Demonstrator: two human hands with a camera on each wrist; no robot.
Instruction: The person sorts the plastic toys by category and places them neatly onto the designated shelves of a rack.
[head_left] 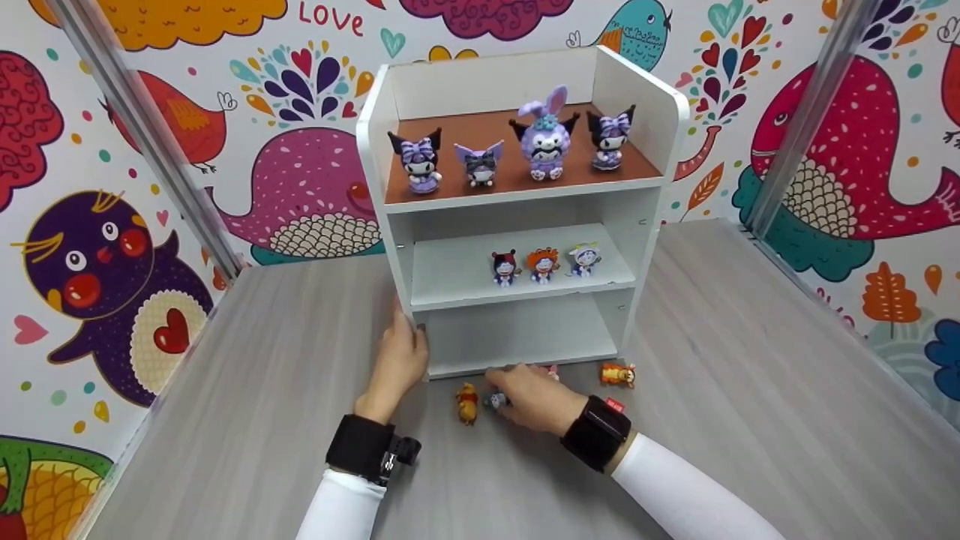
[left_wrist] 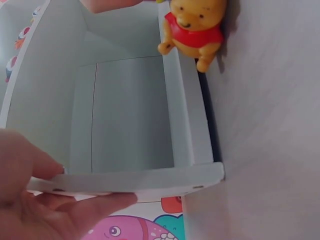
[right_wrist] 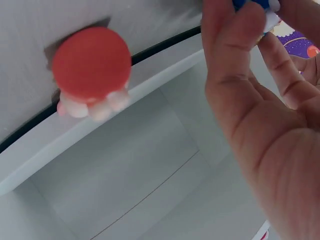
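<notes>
My left hand (head_left: pixel 397 364) grips the left side panel of the white shelf unit (head_left: pixel 649 247). In the left wrist view, that hand's thumb and fingers (left_wrist: pixel 100 207) lie on either side of the panel's edge. In front of the bottom shelf, my right hand (head_left: pixel 536 397) pinches a small blue-and-white figurine (right_wrist: pixel 270 17), largely covered by its fingers. Just left of it stands a yellow bear figurine (head_left: pixel 467 405) in a red shirt. A tiger figurine (head_left: pixel 617 373) lies to the right. A pinkish figurine (head_left: pixel 553 372) is mostly hidden behind the right hand.
Several purple-and-white figurines stand on the brown top shelf (head_left: pixel 510 127). Three small blue-and-white figurines with different hats line the middle shelf (head_left: pixel 457 274). A red item (head_left: pixel 615 404) shows beyond the right wrist. Patterned walls enclose the grey table (head_left: pixel 285 390).
</notes>
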